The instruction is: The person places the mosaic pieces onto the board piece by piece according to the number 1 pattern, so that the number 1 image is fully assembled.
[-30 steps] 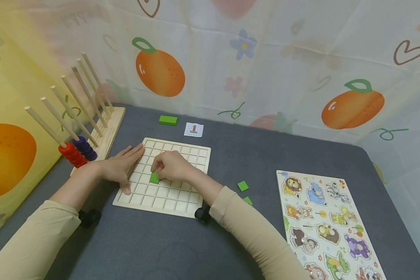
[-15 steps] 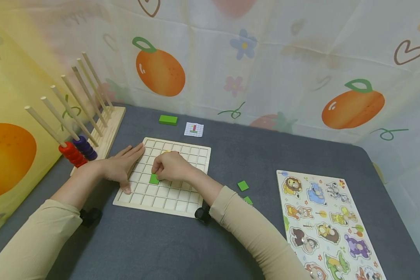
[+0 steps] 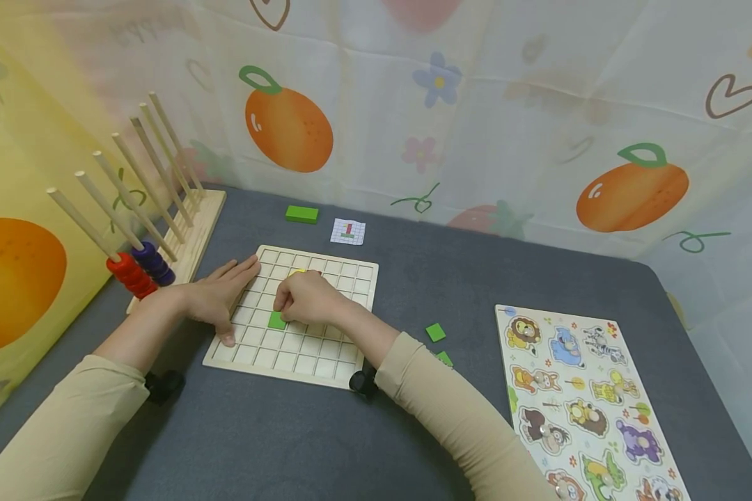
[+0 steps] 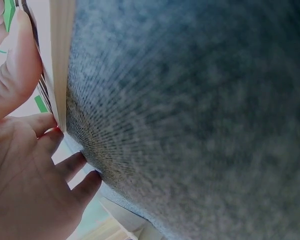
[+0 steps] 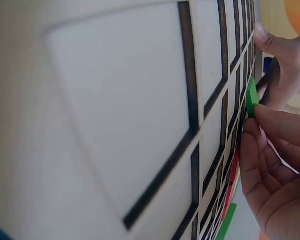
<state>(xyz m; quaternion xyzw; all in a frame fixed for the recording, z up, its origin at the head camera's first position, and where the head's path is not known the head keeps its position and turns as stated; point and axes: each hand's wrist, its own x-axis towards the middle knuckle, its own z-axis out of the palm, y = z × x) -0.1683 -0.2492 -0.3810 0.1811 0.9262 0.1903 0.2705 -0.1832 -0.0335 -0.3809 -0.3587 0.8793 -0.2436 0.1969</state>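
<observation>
In the head view, a wooden grid board (image 3: 338,372) lies on the dark table, tilted slightly. My left hand (image 3: 216,299) rests along its left edge, fingers stretched out and thumb on the board's face. The right hand (image 3: 310,296) is over the board's middle, pinching a small green square tile (image 3: 277,320) at one of the grid cells. In the right wrist view, thumb and fingertips meet the green tile's edge close to the board. A yellow piece (image 3: 296,271) shows just beyond the right hand, which hides part of the grid; red tiles (image 5: 231,182) show below the fingers.
Two loose green tiles (image 3: 435,332) lie right of the board, one partly behind the right sleeve. Behind it are a green block (image 3: 302,214) and a small pattern card (image 3: 348,232). A peg rack (image 3: 203,223) with red and blue rings stands left; an animal puzzle (image 3: 576,376) lies right.
The right hand has shifted very slightly right, uncovering the yellow piece and a bit more of the green tile. The left hand stays on the board's edge.
</observation>
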